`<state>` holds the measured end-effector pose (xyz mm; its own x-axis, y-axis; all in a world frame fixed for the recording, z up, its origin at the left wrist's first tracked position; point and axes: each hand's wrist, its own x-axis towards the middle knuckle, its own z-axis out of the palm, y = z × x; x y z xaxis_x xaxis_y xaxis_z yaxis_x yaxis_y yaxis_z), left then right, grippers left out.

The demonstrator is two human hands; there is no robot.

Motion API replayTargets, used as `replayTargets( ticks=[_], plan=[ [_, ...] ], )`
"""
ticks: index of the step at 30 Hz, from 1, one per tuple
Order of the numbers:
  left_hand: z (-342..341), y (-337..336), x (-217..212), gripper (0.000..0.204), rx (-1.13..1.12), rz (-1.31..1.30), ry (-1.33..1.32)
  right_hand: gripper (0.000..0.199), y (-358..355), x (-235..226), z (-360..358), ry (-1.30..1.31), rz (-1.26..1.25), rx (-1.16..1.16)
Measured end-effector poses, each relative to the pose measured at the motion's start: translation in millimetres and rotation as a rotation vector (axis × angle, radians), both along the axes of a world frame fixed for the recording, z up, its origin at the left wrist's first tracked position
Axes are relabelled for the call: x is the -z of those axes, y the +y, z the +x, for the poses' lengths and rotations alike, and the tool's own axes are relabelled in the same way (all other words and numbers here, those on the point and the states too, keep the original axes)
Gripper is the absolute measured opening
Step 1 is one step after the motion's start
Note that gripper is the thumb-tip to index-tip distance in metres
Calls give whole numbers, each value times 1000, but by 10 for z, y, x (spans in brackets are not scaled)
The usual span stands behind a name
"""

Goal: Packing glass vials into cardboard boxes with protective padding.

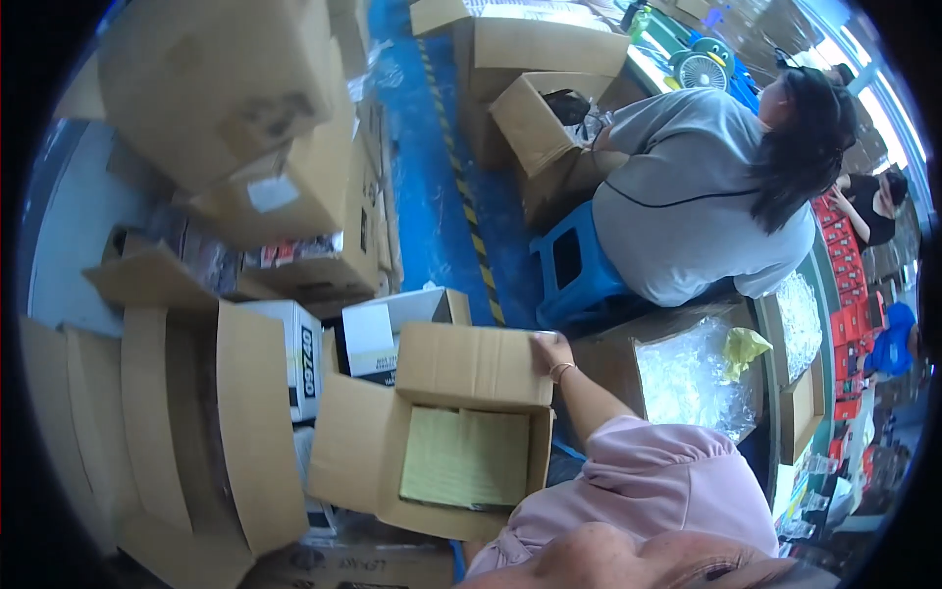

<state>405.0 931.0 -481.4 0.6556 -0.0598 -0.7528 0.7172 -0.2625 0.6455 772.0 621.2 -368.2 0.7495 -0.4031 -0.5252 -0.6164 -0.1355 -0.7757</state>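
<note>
right now the right hand (551, 351) is closed on the far-right corner of the open cardboard box (446, 432), fingers curled over the edge of its far flap (475, 365), a thin bracelet at the wrist. the pink sleeve (648, 481) runs from the lower right up to that corner, so the box lies down and to the left of the grip, and its body sits between the hand and the person's own chest. the left hand is not in view, so the right is the only hand near the box.

inside the box one pale yellow-green sheet (465, 456) lies flat on the bottom, its long side running from near to far. the box has four flaps folded outward: the far one held, one to the left, one thin one to the right, one along the near edge.

left of the box stands one tall empty carton (211, 432) with its flaps up. just beyond the box's far-left corner are two white cartons (378, 334), side by side. further beyond, a stack of at least three brown cartons (285, 167) leans. right of the box is one carton lined with clear plastic (687, 378), a yellow scrap on it. beyond the held flap one co-worker in a grey shirt (687, 196) sits on one blue stool (574, 270), back turned.
</note>
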Motion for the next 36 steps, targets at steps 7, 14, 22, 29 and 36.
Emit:
replayTargets(
  ticks=[7,14,22,29,36],
  plan=[
    [738,-184,628,37,-363,-313,102,26,720,-1177,429,20,-57,-1798],
    [-93,-491,202,45,-1065,-338,178,97,1051,89,352,448,-219,-1691],
    [-215,-512,19,54,-1309,-240,455,76,1656,628,-746,223,-687,-1980],
    [-434,-732,704,48,-1482,-253,467,97,1178,1352,-474,478,-634,-1093],
    [-264,-760,1291,39,-1749,-225,495,94,1120,2143,-735,422,-334,-830]
  ],
)
